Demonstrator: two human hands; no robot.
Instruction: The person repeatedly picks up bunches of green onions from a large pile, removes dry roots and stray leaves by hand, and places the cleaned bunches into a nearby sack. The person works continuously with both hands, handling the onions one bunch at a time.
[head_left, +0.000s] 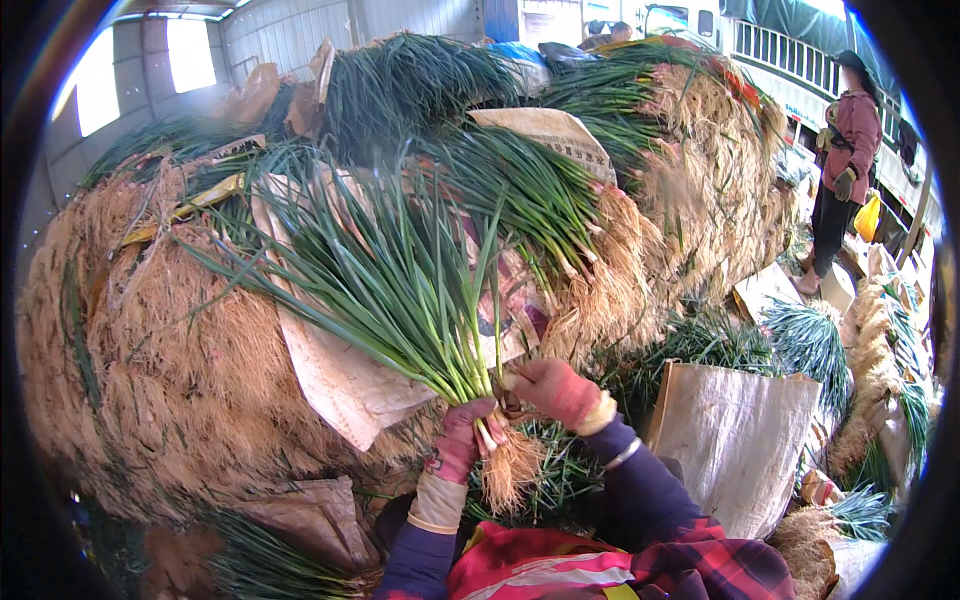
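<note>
My left hand (456, 444), in a pinkish-red work glove, grips a bunch of what looks like green garlic (457, 352) just above the bulbs. Its long flat leaves fan up and to the left, and the pale roots (510, 471) hang below the fist. On the right side of the bunch, my right hand (559, 394), gloved in red, pinches a stalk at its edge, close above the bulbs. Behind the leaves lies a whitish woven sack (337, 375) on the heap. Further plants with roots (600, 255) rest on the heap, beyond my right hand.
A large heap of rooted plants (150, 337) rises before me. To my right stands a pale sack (735, 435) with greens behind it. Rows of bunches (862, 382) lie farther right. A person in a pink jacket (851, 142) stands near a truck (780, 60).
</note>
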